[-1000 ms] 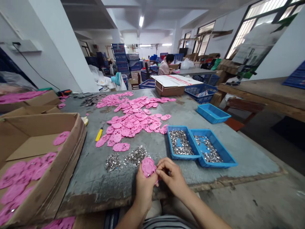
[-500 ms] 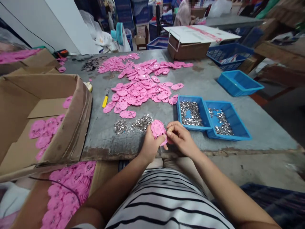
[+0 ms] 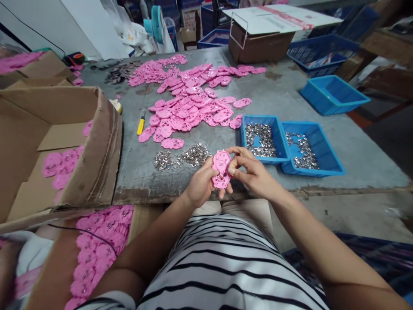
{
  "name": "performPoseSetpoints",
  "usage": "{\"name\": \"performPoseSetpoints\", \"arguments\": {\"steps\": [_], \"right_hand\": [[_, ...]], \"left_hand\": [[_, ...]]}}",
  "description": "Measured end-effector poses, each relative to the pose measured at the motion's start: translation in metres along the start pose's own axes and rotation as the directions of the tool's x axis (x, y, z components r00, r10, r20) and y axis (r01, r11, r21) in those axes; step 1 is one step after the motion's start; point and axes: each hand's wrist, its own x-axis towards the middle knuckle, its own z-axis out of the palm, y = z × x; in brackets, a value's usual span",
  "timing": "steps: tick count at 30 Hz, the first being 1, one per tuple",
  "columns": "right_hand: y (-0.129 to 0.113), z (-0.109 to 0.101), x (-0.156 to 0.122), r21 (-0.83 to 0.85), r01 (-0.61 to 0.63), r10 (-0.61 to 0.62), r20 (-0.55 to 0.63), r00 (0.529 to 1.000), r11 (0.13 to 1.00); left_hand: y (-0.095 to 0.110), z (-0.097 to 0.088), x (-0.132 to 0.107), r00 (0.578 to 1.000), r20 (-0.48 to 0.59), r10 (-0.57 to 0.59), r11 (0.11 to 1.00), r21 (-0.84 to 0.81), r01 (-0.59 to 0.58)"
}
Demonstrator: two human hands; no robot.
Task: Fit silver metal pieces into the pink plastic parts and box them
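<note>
My left hand (image 3: 200,184) grips a pink plastic plate (image 3: 221,164) by its left side, tilted up above the table's front edge. The plate has a scalloped outline, small holes and raised lines on the side facing me. My right hand (image 3: 252,173) is at the plate's right edge, thumb and index finger pinched together; whatever lies between the fingertips is too small to make out. Just beyond my hands lie two small heaps of shiny metal pieces, a larger heap (image 3: 195,155) and a smaller heap (image 3: 163,160). Farther back spreads a large pile of similar pink plates (image 3: 183,113).
Two blue trays with metal pieces, a left tray (image 3: 270,160) and a right tray (image 3: 318,173), stand to the right. Another blue tray (image 3: 337,105) sits behind them. A yellow-handled screwdriver (image 3: 141,125) lies left of the pile. Cardboard box (image 3: 106,142) holds pink plates at left.
The pink plate has turned more upright and faces me, its lines and holes now showing. My right fingers stay at its right edge. The whole view has tilted downward slightly.
</note>
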Motion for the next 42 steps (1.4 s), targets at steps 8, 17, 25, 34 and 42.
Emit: {"name": "performPoseSetpoints", "arguments": {"steps": [8,17,25,34,42], "right_hand": [[0.001,0.001,-0.001,0.002,-0.021,0.021,-0.013,1.0,1.0],[0.001,-0.002,-0.001,-0.025,-0.014,0.014,0.037,0.999,1.0],[0.001,-0.007,0.002,-0.035,-0.015,0.019,0.109,0.994,0.999],[0.003,-0.009,0.003,-0.032,-0.042,0.046,0.151,0.988,0.999],[0.007,-0.006,0.004,-0.041,-0.067,0.071,0.102,0.992,0.997]], "left_hand": [[-0.002,0.004,-0.001,1.0,-0.016,0.023,0.997,0.072,-0.022],[-0.002,0.005,0.0,1.0,-0.021,0.015,0.992,0.129,-0.012],[0.0,0.003,0.001,0.999,0.008,-0.036,0.987,0.159,0.034],[-0.002,0.0,0.002,0.997,0.023,-0.072,0.981,0.183,0.067],[-0.001,-0.002,0.002,0.996,0.03,-0.086,0.98,0.185,0.079]]}}
